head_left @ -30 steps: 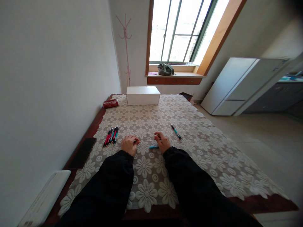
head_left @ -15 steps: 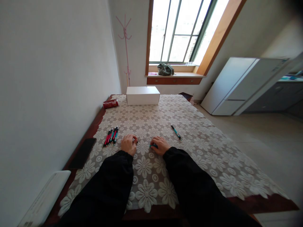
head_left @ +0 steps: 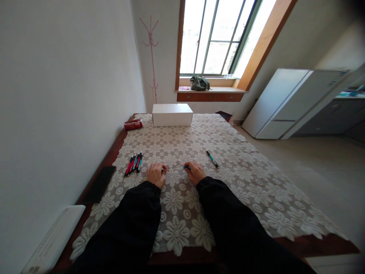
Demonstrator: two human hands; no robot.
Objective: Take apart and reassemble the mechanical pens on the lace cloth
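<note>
A thin pale rod spans the gap between the hands over the flowered cloth, long axis running left to right, its left end pinched in the narrowed fingers of the left hand. The right hand grips a blue pen part pointing left, roughly in line with the rod; whether they touch I cannot tell.

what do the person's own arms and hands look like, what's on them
Both arms are in long, loose black sleeves, the left sleeve and the right sleeve alike, creased and gathered in at the wrists, with no pattern or marking that shows. The left hand and the right hand are bare, without gloves.
</note>
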